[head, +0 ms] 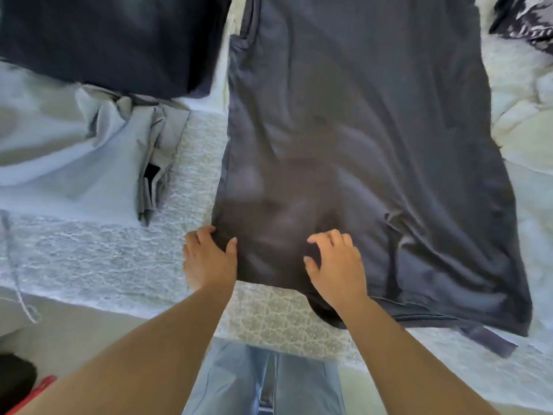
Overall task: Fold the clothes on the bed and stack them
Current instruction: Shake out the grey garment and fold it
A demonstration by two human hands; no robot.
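A large dark grey T-shirt [374, 139] lies spread flat on the bed, its near part partly folded, with a sleeve sticking out at the lower right. My left hand [209, 259] pinches the shirt's near left corner between thumb and fingers. My right hand [335, 271] rests on the shirt near its collar edge, fingers bent and spread on the cloth. A folded dark navy garment [113, 40] sits at the top left. A light blue garment [74, 151] lies crumpled at the left.
The bed has a white textured cover [119, 256], its near edge running across the bottom. A fluffy white blanket [526, 115] lies at the right, a dark patterned cloth [526, 22] at the top right. A red and black object [27, 390] sits on the floor at lower left.
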